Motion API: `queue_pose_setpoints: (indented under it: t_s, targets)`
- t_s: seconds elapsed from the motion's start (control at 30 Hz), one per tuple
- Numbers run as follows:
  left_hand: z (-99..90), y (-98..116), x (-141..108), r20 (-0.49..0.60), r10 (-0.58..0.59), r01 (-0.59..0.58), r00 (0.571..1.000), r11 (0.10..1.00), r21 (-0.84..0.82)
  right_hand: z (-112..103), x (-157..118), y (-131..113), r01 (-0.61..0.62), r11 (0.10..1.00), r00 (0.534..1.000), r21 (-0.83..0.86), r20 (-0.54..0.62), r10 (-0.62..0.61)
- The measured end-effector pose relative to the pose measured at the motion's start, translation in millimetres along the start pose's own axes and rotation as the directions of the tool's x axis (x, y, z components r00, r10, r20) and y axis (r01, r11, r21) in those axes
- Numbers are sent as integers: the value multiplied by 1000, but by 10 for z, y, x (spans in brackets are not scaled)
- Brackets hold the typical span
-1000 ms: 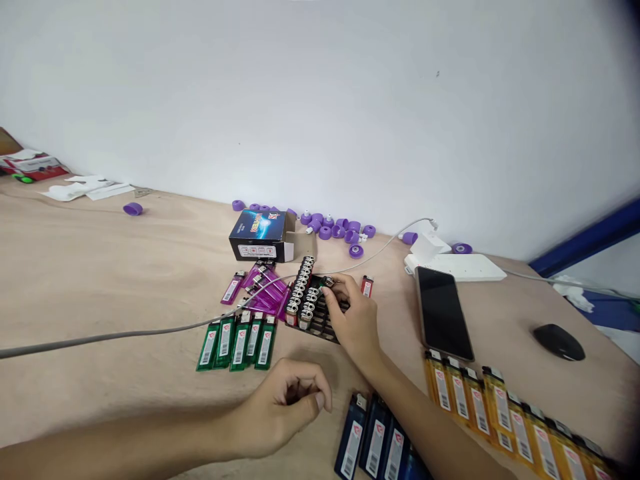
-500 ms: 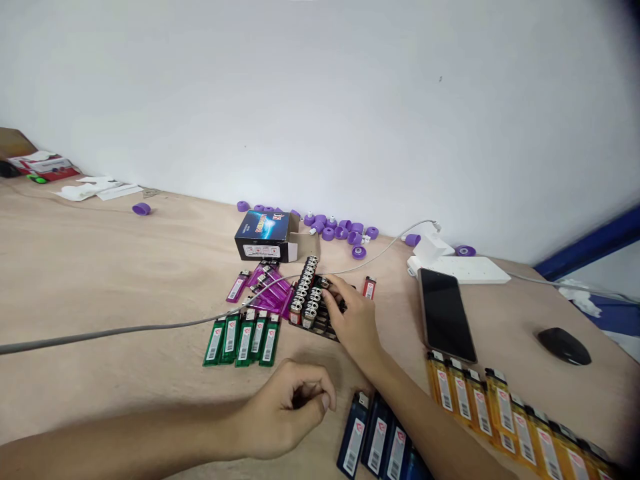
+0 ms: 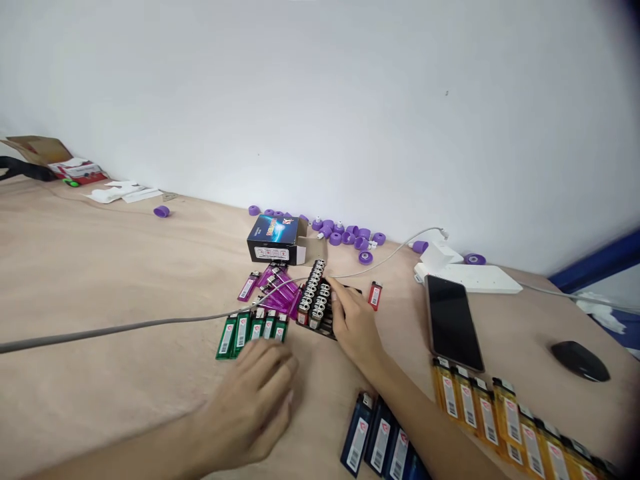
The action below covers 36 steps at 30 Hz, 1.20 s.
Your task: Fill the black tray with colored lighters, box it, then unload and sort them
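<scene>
My right hand (image 3: pixel 356 327) is at the black tray (image 3: pixel 327 330), its bent index finger touching the far end of the shorter row of upright lighters (image 3: pixel 319 308). Whatever lies under its fingers is hidden. A longer row of lighters (image 3: pixel 311 287) stands beside that row, metal tops up. My left hand (image 3: pixel 255 400), slightly blurred, hovers palm down with curled fingers just in front of the green lighters (image 3: pixel 241 331) and covers their lower ends. The fingertips are hidden. Purple lighters (image 3: pixel 280 290) lie in a loose pile behind the green ones.
Behind the tray stands a dark blue box (image 3: pixel 273 240) with its flap open. Purple caps (image 3: pixel 350 237) line the wall. A grey cable (image 3: pixel 150 325) crosses the lighters. Rightward are a red lighter (image 3: pixel 375 295), phone (image 3: pixel 454 323), mouse (image 3: pixel 580 361), yellow lighters (image 3: pixel 513 413) and blue lighters (image 3: pixel 379 443).
My left hand has moved left and turned palm down toward the green lighters. My right hand stays at the tray, its index finger now straighter along the row. The view has shifted slightly.
</scene>
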<state>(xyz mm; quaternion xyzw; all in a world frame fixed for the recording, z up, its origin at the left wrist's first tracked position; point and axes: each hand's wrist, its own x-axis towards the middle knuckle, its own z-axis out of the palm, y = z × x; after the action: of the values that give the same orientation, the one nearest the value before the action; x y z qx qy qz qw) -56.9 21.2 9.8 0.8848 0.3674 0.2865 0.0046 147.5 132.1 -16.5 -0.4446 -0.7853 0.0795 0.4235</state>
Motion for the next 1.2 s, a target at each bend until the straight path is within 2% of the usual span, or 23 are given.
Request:
queue_pose_setpoints:
  t_s: [0.1, 0.17, 0.23, 0.4, 0.57, 0.67, 0.77, 0.9, 1.0, 1.13, 1.2]
  targets:
    - [-15, -157, -157, 19, -194, 180, 981, 940, 291, -8, 4, -21, -32, 999, 998, 14, -44, 33]
    - [5, -259, -241, 44, -282, 248, 958, 899, 360, -17, 8, -38, -44, 999, 997, 27, -58, 45]
    - [15, -338, -294, 101, -313, 260, 944, 898, 355, -27, 11, -55, -53, 998, 997, 36, -59, 55]
    - [-60, -367, -380, 222, -272, 193, 936, 927, 322, -48, 12, -79, -79, 995, 996, 54, -40, 81]
    - [-161, -277, -573, 200, -271, 198, 942, 926, 322, -40, 6, -69, -114, 990, 993, 79, -26, 116]
    - [-184, -304, -664, 170, -327, 264, 930, 913, 311, -34, 5, -72, -129, 987, 991, 91, -14, 131]
    - [-189, -411, -669, 121, -398, 356, 909, 895, 268, -33, 4, -81, -140, 985, 990, 101, -11, 142]
    - [-222, -574, -570, 144, -426, 395, 893, 897, 201, -34, 5, -82, -150, 983, 988, 110, -6, 151]
    - [-274, -689, -477, 196, -399, 371, 896, 914, 163, -29, 8, -74, -159, 981, 987, 113, -1, 161]
    - [-355, -867, -392, 254, -292, 280, 922, 956, 83, -23, 8, -64, -172, 978, 985, 116, -2, 174]
    - [-389, -942, -370, 269, -265, 271, 926, 963, 16, -21, 7, -61, -175, 978, 984, 116, 0, 177]
